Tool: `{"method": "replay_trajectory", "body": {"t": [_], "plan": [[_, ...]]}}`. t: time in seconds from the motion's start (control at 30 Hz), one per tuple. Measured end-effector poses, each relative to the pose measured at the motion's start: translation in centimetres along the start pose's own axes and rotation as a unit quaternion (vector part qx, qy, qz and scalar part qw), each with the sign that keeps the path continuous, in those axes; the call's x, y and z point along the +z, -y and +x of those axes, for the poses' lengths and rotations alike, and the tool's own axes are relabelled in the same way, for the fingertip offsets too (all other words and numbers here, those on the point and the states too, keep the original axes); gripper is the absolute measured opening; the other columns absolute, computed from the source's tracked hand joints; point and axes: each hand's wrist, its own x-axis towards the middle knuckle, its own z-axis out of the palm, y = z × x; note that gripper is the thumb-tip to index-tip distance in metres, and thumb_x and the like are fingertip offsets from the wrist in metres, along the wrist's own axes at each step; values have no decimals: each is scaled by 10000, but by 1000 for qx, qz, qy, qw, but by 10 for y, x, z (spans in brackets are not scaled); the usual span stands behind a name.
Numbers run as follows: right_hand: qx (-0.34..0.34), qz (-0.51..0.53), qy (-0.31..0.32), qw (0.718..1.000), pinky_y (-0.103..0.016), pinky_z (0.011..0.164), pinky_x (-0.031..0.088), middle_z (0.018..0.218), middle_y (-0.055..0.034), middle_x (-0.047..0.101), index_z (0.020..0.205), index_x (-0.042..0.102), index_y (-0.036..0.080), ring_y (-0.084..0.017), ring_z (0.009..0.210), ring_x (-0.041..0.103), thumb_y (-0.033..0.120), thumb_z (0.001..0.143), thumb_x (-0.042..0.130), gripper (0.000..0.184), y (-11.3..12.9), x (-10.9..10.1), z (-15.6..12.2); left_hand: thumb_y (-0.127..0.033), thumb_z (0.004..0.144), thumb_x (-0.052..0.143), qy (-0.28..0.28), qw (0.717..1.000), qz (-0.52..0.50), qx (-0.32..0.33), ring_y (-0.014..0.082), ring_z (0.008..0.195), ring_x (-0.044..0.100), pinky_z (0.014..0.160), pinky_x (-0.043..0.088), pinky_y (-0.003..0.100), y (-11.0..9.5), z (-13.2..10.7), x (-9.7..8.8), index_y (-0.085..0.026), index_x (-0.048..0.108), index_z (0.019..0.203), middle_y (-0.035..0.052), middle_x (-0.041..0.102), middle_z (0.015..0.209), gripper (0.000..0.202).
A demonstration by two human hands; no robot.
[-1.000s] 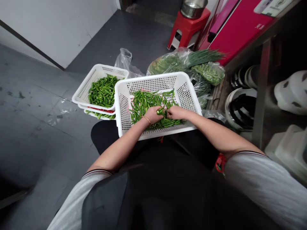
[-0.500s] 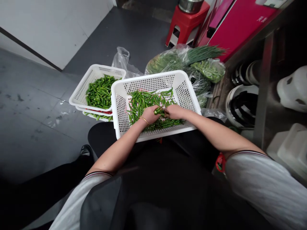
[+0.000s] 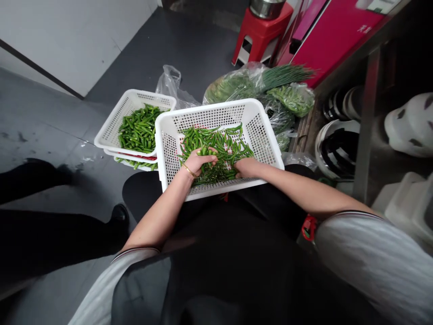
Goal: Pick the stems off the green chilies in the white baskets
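On my lap is a white perforated basket (image 3: 211, 111) with green chili peppers (image 3: 227, 138) spread over its bottom. My left hand (image 3: 200, 161), a gold bangle at its wrist, is closed around several chili peppers (image 3: 206, 151) above the left part of the pile. My right hand (image 3: 246, 167) reaches down among the peppers at the right, its fingers curled; what they grip, if anything, is hidden. Thin stems and bits (image 3: 216, 173) lie between the two hands along the near side of the basket.
To the left stands a stack of white baskets (image 3: 111, 122), the top one holding green chili peppers (image 3: 138, 128). Plastic-bagged greens (image 3: 233, 85) lie beyond my basket. A red stool (image 3: 260, 27) bears a metal pot. Another person's legs (image 3: 61, 230) are close on my left.
My left hand has moved left, away from my right, keeping its peppers. My right hand has lowered toward the near pile. At the left, the other person's legs have shifted.
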Motion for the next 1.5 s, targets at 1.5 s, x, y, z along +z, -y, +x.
{"method": "replay_trajectory", "body": {"t": [1.5], "plan": [[-56,-3,-348,936,-300,725,392,983,-171,642,985,604,114,-236,897,586,294,962,301,353,37,-58,-8,-193,462,838,-79,993,-82,38,162,587,634,616,520,310,4,6,16,-139,572,740,-14,633,612,389]]}}
